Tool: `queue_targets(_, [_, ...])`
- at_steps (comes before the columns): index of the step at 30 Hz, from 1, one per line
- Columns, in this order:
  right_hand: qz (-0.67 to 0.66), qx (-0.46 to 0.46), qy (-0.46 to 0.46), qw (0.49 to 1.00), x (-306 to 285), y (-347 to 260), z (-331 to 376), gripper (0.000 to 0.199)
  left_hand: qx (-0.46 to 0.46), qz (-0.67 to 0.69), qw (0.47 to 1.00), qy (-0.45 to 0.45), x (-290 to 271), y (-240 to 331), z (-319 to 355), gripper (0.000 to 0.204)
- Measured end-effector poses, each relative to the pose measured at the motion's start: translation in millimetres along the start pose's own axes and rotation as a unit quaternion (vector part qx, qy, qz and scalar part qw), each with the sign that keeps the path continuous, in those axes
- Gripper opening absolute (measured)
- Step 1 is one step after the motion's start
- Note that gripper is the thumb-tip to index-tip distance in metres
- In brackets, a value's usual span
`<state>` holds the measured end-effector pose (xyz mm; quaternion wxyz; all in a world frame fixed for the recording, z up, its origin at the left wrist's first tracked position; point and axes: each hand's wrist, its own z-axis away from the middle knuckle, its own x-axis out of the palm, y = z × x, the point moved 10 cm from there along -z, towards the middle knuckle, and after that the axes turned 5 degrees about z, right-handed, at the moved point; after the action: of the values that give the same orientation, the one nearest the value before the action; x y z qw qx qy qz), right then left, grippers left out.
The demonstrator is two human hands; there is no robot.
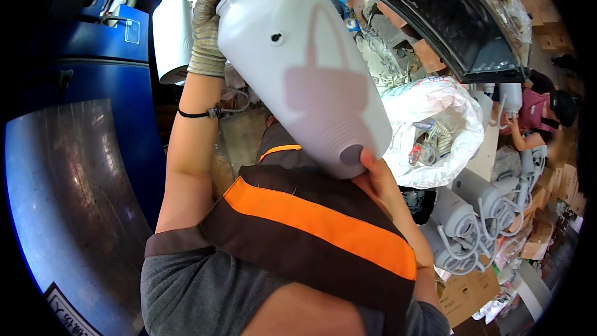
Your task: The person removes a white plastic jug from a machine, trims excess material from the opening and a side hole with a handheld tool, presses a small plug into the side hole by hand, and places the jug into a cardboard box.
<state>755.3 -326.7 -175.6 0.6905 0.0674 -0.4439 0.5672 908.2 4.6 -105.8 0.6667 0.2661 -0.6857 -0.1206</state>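
Note:
A large light-grey plastic canister (305, 74) is held up slantwise in front of my chest, its wide neck toward the upper left. There is a small dark hole in its side, and a shadow falls across it. My left hand (206, 34), in a striped knitted work glove, grips it beside the neck. At the lower end my bare right hand (377, 179) holds the rounded base, thumb next to a dark round spot; the other fingers are mostly hidden behind it.
A blue machine (118, 81) stands at my left, with a white canister (172, 40) beside it. To the right are a white plastic sack (435, 102), a black-framed machine part (460, 25) and several stacked grey canisters (457, 214). A co-worker (538, 109) is at the far right.

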Motion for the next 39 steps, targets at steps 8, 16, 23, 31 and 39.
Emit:
queue_targets(8, [0.123, 0.057, 0.019, 0.991, -0.6, 14.5, 18.1, 0.071, 0.024, 0.029, 0.999, 0.021, 14.3, 1.2, 13.5, 0.041])
queue_targets(16, [0.102, -0.001, 0.026, 0.994, -3.4, 13.0, 12.7, 0.074, -0.05, 0.022, 0.998, 0.008, 30.0, -7.0, 13.3, 0.038])
queue_targets(23, [0.149, -0.052, 0.054, 0.986, 12.2, -21.7, 26.2, 0.071, -0.049, -0.02, 0.994, 0.096, -33.2, -28.8, 12.1, 0.047])
queue_targets(31, [0.224, -0.051, 0.114, 0.966, -3.3, -17.2, 28.8, 0.054, -0.047, -0.015, 0.992, 0.118, -47.3, -30.3, 23.5, 0.046])
queue_targets(39, [0.178, -0.002, 0.116, 0.977, -38.6, 13.4, -7.8, 0.054, 0.079, -0.24, 0.966, 0.059, -23.7, 2.6, 31.9, 0.049])
